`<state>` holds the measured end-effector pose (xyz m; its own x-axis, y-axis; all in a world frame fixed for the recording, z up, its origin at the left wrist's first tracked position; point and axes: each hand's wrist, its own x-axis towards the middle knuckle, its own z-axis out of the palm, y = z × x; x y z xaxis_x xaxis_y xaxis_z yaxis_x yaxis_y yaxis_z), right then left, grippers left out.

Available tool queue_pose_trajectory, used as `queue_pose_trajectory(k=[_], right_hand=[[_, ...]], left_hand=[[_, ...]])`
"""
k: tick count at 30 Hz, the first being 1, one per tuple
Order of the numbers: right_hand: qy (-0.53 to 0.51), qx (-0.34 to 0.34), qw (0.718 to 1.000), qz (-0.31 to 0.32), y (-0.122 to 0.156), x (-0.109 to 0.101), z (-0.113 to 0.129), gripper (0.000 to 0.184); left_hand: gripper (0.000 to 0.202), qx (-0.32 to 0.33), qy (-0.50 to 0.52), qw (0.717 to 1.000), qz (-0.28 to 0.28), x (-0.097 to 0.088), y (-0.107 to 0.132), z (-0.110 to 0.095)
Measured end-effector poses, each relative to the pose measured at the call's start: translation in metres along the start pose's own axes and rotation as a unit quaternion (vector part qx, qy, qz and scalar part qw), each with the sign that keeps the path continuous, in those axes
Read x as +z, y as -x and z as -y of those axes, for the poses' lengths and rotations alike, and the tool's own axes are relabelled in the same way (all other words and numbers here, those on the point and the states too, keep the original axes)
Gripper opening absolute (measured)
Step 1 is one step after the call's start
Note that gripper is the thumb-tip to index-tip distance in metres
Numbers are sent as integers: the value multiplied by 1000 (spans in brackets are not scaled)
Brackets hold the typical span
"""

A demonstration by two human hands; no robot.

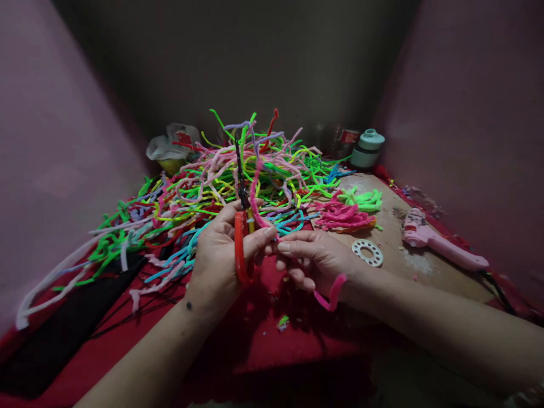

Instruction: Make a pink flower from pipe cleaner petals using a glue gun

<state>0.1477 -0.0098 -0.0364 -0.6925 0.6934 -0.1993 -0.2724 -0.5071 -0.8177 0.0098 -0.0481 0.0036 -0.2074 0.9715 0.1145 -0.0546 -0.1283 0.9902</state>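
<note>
Left hand (216, 256), holding scissors (240, 246), and right hand (318, 253) beside it pinch a stem (254, 195), seemingly shaping it; next likely needs steadiness.

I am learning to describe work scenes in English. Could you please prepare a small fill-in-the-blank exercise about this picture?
The red-handled scissors are in the ____ hand.
The right hand pinches a fuzzy stem coloured ____.
In the picture, the corded tool lies to the ____ of the flat ring.

Missing words: left; pink; right.
</note>
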Motion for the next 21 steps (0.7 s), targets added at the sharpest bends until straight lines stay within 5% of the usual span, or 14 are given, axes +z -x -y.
queue_pose_trajectory(k=[7, 14, 21], right_hand=[[34, -3, 998, -49, 2, 4, -4, 21], [26, -46, 998, -35, 3, 1, -6, 20], [8, -12, 999, -29, 6, 3, -3, 18]], left_hand=[[32, 55, -89, 993, -46, 1, 3, 2], [39, 26, -78, 995, -61, 0, 0, 2], [28, -26, -22, 999, -39, -1, -2, 1]])
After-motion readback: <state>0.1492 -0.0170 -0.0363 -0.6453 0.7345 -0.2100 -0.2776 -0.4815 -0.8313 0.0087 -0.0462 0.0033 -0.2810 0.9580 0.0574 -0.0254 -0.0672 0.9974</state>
